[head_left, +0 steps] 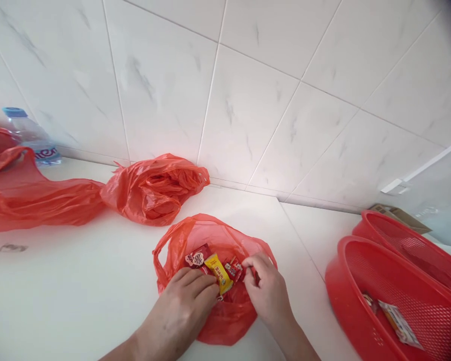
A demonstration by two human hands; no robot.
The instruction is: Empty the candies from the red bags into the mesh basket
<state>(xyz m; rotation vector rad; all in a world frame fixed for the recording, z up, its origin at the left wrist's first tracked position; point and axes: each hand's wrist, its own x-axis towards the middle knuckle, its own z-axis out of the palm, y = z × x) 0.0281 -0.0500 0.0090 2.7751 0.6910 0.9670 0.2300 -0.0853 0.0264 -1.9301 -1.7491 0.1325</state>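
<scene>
The yellow packet (218,274) lies in the open red bag, slanting from far left to near right, nearest the left hand (191,301), whose fingers curl beside it, their grip hidden; the right hand (262,281) pinches at the bag's right side, its hold unclear.

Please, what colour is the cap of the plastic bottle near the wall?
The cap is blue; it shows in the head view.

Blue-capped bottle (34,134) near the tiled wall (165,90); what looks like cardboard (402,217), right.
</scene>
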